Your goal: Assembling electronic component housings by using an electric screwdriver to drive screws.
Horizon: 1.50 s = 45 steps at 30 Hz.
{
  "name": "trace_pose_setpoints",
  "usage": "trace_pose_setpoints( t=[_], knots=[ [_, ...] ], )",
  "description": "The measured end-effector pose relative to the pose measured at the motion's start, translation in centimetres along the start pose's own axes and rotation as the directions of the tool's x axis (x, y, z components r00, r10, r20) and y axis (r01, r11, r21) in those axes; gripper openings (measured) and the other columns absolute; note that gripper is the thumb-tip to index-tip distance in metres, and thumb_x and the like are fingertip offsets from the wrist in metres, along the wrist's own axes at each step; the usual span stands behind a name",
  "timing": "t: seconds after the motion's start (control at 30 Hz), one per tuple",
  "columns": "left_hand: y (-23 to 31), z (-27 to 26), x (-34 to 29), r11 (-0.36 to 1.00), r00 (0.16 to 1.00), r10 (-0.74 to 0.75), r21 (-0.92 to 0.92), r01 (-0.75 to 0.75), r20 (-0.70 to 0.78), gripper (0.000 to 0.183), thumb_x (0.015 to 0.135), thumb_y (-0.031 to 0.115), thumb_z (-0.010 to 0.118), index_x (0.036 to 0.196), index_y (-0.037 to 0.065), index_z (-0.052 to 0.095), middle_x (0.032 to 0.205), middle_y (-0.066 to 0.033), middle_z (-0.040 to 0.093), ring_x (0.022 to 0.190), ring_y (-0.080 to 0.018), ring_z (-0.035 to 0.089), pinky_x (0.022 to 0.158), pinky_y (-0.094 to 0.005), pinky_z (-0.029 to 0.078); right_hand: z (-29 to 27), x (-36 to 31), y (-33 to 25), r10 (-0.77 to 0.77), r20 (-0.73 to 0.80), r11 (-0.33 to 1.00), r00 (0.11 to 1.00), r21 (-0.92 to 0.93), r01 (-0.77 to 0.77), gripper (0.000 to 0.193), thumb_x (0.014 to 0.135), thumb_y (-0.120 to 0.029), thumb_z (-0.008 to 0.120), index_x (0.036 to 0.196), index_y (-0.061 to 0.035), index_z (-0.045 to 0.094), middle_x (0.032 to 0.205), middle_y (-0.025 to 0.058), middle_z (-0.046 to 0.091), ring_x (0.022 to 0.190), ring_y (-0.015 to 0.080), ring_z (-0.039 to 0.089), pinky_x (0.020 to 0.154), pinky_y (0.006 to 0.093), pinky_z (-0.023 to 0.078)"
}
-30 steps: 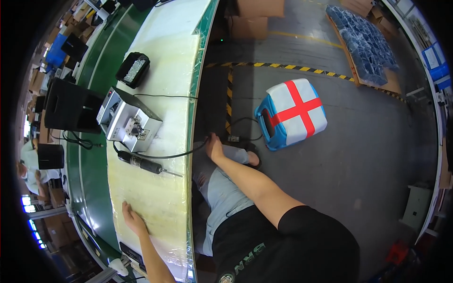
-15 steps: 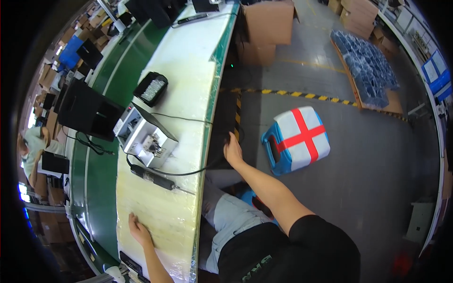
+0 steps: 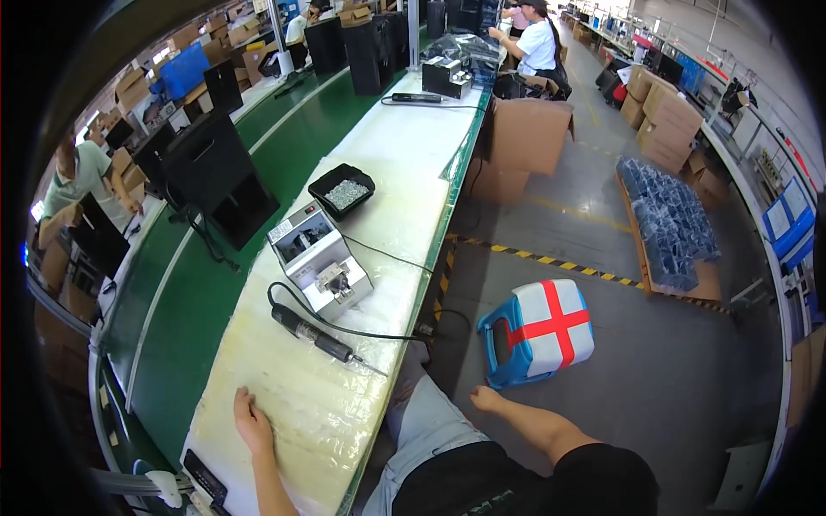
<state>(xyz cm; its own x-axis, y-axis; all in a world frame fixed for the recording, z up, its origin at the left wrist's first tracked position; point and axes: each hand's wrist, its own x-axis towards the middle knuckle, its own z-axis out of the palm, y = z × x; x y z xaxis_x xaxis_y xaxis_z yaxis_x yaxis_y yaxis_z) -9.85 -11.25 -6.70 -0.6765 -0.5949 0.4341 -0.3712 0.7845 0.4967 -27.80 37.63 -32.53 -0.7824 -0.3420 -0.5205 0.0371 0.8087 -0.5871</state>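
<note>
A dark electric screwdriver lies on the plastic-covered bench, ahead and to the right of the left grip and well apart from it. Its thin metal bit points toward the bench's right edge, and a black cable loops from its rear end over that edge. The left grip is empty, its fingers loosely extended, at the bench top; whether it presses on the cover cannot be told.

The right grip is off the bench, to the right of the person's thigh. Its fingers look bent, but whether they are spread or pressed together cannot be told. Just ahead of it stands a blue stool with a white cover crossed in red; contact is unclear.

Farther ahead of the left grip, past the screwdriver, sit a grey metal machine and a black tray of small silvery pieces. Left of that grip runs a green conveyor, carrying a black case. Far ahead of the right grip, a plastic-wrapped stack rests on a pallet.
</note>
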Motion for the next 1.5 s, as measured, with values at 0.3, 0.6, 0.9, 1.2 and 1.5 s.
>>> trace_pose_setpoints(
  t=[0.3, 0.6, 0.9, 1.2, 1.5],
  knots=[
    [-0.1, 0.2, 0.3, 1.0, 0.999, 0.009, -0.025, -0.01, -0.035, 0.017, 0.079, -0.006, 0.048, 0.091, -0.004, 0.06, 0.116, -0.0213, 0.06, 0.114, -0.0373, 0.053, 0.099, -0.0416, 0.042, -7.8, -7.3, -12.5, -0.313, -0.601, 0.911, 0.735, 0.03, 0.411, 0.023, 0.091, -0.016, 0.052, 0.104, -0.0003, 0.062, 0.096, 0.0202, 0.065, 0.092, 0.0355, 0.064, 0.079, 0.0397, 0.051],
    [3.2, -0.2, -3.8, 0.937, 0.986, 0.159, 0.306, -0.168, 0.056, 0.027, 0.078, 0.0, 0.052, 0.104, -0.004, 0.061, 0.121, -0.0205, 0.057, 0.118, -0.0378, 0.05, 0.101, -0.0457, 0.039, -4.9, -12.7, -33.3, -0.905, -0.162, 0.373, 0.393, 0.142, 0.917, 0.02, 0.089, -0.011, 0.057, 0.107, -0.0039, 0.06, 0.099, 0.0114, 0.062, 0.083, 0.0281, 0.064, 0.071, 0.0338, 0.052],
    [9.9, -12.5, 2.9, 0.864, 0.943, 0.326, 0.385, -0.325, 0.066, 0.027, 0.069, 0.005, 0.06, 0.096, 0.001, 0.063, 0.117, -0.0166, 0.056, 0.111, -0.0331, 0.053, 0.091, -0.0427, 0.045, -1.0, -9.6, -36.6, -0.917, -0.027, 0.397, 0.397, 0.02, 0.918, 0.023, 0.084, -0.012, 0.06, 0.106, -0.0058, 0.061, 0.095, 0.0136, 0.064, 0.076, 0.0322, 0.064, 0.065, 0.039, 0.053],
    [4.2, -21.6, 24.2, 0.723, 0.797, 0.531, 0.645, -0.248, -0.289, 0.024, 0.075, 0.005, 0.061, 0.099, 0.0, 0.06, 0.113, -0.0161, 0.055, 0.112, -0.0333, 0.052, 0.094, -0.0411, 0.043, -1.2, -10.1, -36.9, -0.922, -0.096, 0.365, 0.375, 0.103, 0.925, 0.015, 0.086, -0.012, 0.06, 0.098, -0.0036, 0.064, 0.086, 0.016, 0.065, 0.069, 0.0327, 0.064, 0.062, 0.0374, 0.053],
    [-11.0, -24.7, 39.9, 0.656, 0.829, -0.347, 0.519, 0.548, -0.438, 0.036, 0.086, 0.026, 0.047, 0.099, -0.001, 0.067, 0.102, -0.0233, 0.065, 0.095, -0.0385, 0.064, 0.084, -0.0452, 0.051, -1.1, -11.3, -37.9, -0.87, -0.183, 0.449, 0.457, 0.088, 0.889, 0.017, 0.08, -0.014, 0.058, 0.092, -0.0029, 0.062, 0.082, 0.0193, 0.063, 0.073, 0.0397, 0.06, 0.065, 0.0458, 0.05]
  ],
)
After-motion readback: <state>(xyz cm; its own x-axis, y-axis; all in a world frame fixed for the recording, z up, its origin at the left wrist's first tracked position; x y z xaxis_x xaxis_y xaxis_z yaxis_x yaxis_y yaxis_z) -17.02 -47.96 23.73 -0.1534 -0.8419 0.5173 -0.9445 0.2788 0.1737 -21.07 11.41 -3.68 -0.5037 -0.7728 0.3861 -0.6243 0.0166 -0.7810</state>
